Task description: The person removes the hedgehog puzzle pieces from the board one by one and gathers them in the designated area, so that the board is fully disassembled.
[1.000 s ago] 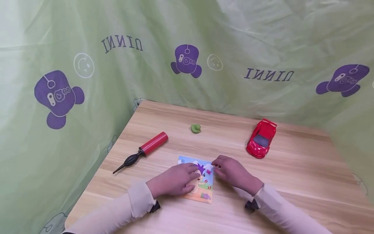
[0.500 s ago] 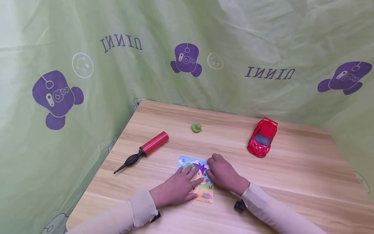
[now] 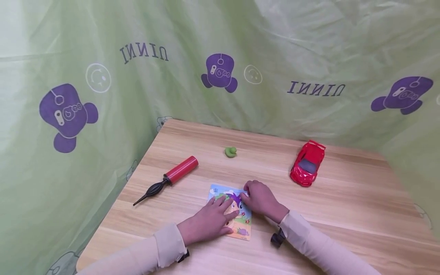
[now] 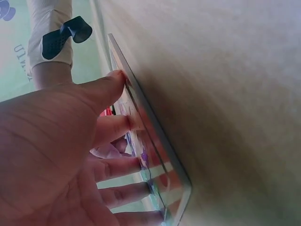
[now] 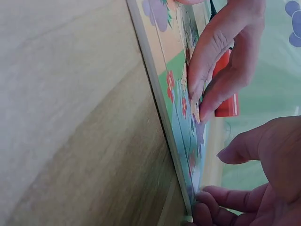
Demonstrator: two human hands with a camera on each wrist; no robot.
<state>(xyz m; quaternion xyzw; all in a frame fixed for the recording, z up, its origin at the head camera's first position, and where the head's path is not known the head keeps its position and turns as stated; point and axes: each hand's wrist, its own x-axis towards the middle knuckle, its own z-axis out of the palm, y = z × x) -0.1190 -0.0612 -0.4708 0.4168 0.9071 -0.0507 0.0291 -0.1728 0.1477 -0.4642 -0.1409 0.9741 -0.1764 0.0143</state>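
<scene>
A thin square picture puzzle with a purple-haired cartoon animal lies on the wooden table. My left hand is laid over its left and middle part, fingers spread and fingertips touching the picture. In the left wrist view the left thumb rests near the board's edge. At the far right corner is my right hand, its bent fingers touching the board's edge. The right thumb stands apart from the board in the right wrist view. The left hand covers much of the picture.
A red hand pump with a black nozzle lies at the left. Behind the puzzle sits a small green duck. A red toy car stands at the back right. Green printed cloth hangs behind the table.
My right hand has shifted left and closer in to the puzzle's far right corner. The left hand's fingers have spread wider over the picture. Over the last half second little differs.
</scene>
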